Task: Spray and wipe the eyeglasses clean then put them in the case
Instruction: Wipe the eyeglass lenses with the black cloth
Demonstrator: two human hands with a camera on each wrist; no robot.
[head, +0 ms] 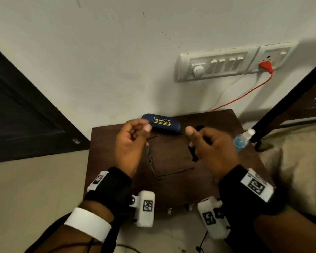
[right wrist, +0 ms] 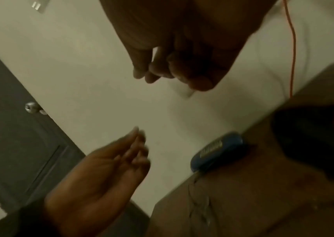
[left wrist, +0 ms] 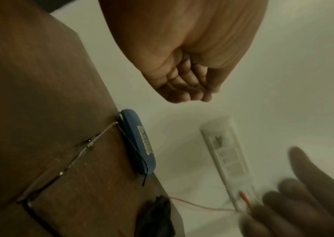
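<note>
Eyeglasses (head: 150, 157) lie partly hidden — left hand (head: 130, 143) and right hand (head: 211, 148) loosely curled, empty.

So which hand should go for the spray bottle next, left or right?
Probably the right hand. The spray bottle stands on the table's right side, just beyond that hand. The left hand hovers over the eyeglasses, well placed to hold them. Both hands hold nothing.
</note>
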